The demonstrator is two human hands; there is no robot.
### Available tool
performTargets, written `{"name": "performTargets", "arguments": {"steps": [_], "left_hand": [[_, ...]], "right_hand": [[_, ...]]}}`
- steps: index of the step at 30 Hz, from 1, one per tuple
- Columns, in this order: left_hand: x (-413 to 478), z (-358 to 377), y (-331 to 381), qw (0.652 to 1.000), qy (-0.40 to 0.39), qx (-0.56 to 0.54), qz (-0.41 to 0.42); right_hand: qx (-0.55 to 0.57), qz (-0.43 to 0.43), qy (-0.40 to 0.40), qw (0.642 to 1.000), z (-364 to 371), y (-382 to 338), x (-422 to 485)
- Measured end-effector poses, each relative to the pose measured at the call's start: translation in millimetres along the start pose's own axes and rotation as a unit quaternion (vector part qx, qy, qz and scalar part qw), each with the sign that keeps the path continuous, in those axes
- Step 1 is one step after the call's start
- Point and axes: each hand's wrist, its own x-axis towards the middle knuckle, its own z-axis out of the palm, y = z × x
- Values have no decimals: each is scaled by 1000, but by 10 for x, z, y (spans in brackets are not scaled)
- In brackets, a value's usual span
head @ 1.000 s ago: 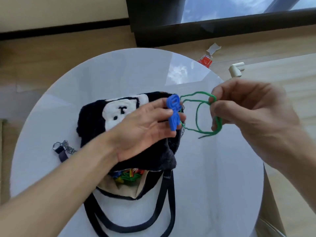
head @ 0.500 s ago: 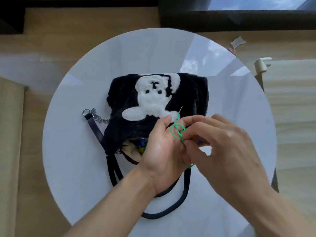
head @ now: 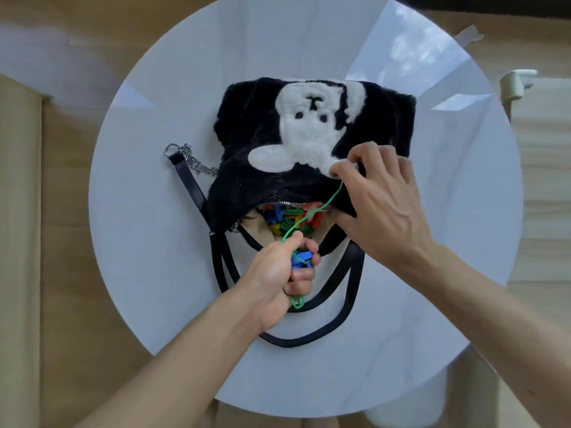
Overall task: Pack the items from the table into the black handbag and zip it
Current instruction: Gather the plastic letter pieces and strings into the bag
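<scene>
Nearest, the left hand [head: 278, 273] has its fingers clamped on a blue piece [head: 299, 261] and a green cord [head: 328, 204]. The cord runs taut over the open mouth of the bag [head: 247, 180], which lies on the counter [head: 139, 242], to the right hand [head: 383, 205], whose fingers clasp the bag's upper lip. Coloured pieces [head: 282, 217] lie inside.

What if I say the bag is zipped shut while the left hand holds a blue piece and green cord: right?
Not quite. In the head view the bag is open, not zipped: coloured pieces show in its mouth. The left hand does hold the blue piece and green cord.
</scene>
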Motion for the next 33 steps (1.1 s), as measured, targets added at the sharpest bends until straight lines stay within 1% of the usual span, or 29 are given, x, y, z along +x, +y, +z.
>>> {"name": "performTargets", "arguments": {"steps": [3,5,8,10,13,15,19,20,21,22,24,25,28,31,33], "left_hand": [[134,182,112,997,-19,-67,22],[226,340,223,994,-29,-99,46],[315,560,427,988,-30,-120,92],[329,668,538,984,-21,-118,130],[307,729,647,971,27,-122,202],[263,728,681,964,43,-122,234],[210,714,696,953,-2,-153,261],[201,708,682,953,-1,-135,272],[197,700,670,955,27,-89,281],[203,675,664,955,73,-21,288],[218,588,640,933,162,135,290],[222,536,630,919,184,199,286],[211,394,594,867,192,353,294],[191,291,546,806,177,461,327],[169,247,503,764,173,524,335]], "right_hand": [[-13,1,65,998,-115,54,247],[12,7,106,994,-248,50,342],[64,15,142,988,-419,12,398],[96,17,150,984,-512,-5,395],[139,27,158,977,-579,13,374],[149,15,154,977,-579,29,340],[134,-20,139,981,-492,38,231],[134,-22,140,981,-456,42,201],[136,-23,145,980,-422,52,163],[139,-23,150,979,-394,60,125],[142,-26,158,977,-338,80,31],[140,-27,158,977,-312,84,-21],[128,-23,133,983,-217,56,-188],[125,-5,94,988,-103,9,-337],[137,17,79,987,-44,-31,-421]]}}
